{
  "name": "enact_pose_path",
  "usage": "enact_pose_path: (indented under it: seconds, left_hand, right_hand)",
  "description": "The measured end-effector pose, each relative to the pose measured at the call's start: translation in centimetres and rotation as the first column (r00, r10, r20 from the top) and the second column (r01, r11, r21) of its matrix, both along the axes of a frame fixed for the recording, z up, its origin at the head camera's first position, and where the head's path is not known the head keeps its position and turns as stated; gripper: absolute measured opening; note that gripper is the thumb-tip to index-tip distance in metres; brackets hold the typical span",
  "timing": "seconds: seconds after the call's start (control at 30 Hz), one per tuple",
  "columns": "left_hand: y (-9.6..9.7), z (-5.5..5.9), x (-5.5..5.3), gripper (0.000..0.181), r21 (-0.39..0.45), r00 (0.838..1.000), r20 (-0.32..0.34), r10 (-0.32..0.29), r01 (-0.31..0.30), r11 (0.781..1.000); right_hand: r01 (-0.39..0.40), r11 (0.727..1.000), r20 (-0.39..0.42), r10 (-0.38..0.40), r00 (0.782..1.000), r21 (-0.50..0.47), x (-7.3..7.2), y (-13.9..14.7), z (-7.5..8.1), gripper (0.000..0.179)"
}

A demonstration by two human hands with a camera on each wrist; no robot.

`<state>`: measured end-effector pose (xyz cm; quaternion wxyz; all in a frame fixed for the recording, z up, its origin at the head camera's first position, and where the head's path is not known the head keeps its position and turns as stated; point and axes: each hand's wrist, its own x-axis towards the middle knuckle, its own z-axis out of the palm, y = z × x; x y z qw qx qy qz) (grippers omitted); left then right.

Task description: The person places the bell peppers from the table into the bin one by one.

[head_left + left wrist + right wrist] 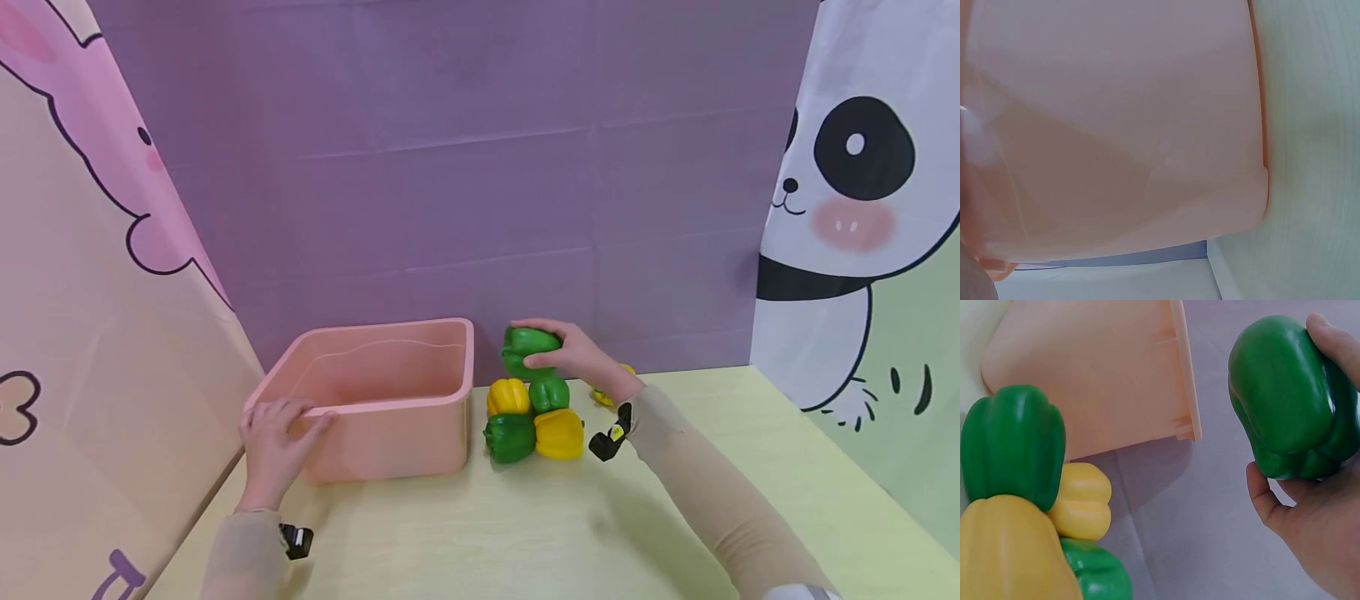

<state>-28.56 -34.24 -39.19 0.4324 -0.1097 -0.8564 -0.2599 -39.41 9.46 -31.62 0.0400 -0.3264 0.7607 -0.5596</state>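
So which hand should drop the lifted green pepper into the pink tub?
Right. The right hand already grips the glossy green plastic bell pepper above the pile, beside the pink plastic rectangular tub. The left hand rests on the tub's near left corner, probably steadying it.

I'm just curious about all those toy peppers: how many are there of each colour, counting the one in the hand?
Green peppers: 3, one held up in the right hand at, one at, one at.
Yellow peppers: 3, at, at, and one partly hidden behind the wrist.
Total: 6 peppers.
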Motion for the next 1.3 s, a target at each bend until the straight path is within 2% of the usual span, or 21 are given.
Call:
enact_pose_path:
  seconds: [0.4,1.1,1.3]
  left_hand:
    - [0.3,0.2,0.2,0.029,0.001,1.000,0.003,-0.005,0.005,1.000]
    - [0.0,0.0,0.0,0.027,0.002,1.000,-0.003,0.000,0.000,1.000]
    - [0.1,0.0,0.1,0.026,0.002,1.000,-0.002,0.002,-0.002,1.000]
  right_hand:
    - [-0.027,1.000,-0.068,0.028,0.997,0.012,-0.8,-1.7,0.8,0.058]
    - [-0.076,0.997,-0.003,0.076,0.997,-0.020,-1.2,-4.0,1.7,0.056]
    - [-0.074,0.997,-0.007,0.074,0.997,-0.009,-1.4,-4.6,1.8,0.057]
